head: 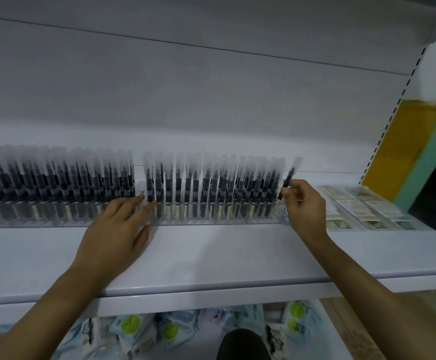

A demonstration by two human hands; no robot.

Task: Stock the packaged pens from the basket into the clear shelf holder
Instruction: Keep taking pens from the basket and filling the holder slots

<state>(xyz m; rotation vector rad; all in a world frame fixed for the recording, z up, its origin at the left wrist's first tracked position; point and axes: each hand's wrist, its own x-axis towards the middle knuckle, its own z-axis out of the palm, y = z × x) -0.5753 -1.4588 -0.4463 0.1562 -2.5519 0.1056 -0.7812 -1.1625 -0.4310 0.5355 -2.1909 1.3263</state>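
Flat paper packets (362, 206) are lying at centre right, just beside the clear shelf holder (198, 221). Bagged goods (133, 328) are showing under the white shelf (211, 255) along the bottom edge. The holder is being crowded by upright packaged pens (211, 183), with one gap left of centre. That gap is being touched by the straight fingers of the left hand (118, 224). A single tilted pen (289, 178) is being pinched by the right hand (304, 203) at the row's right end.

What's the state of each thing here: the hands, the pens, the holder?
left hand: open, straight fingers touching the standing pens.
right hand: pinching one packaged pen.
packaged pen: tilted, at the row's right end.
standing pens: upright, with one gap by the left hand.
clear holder: nearly full.
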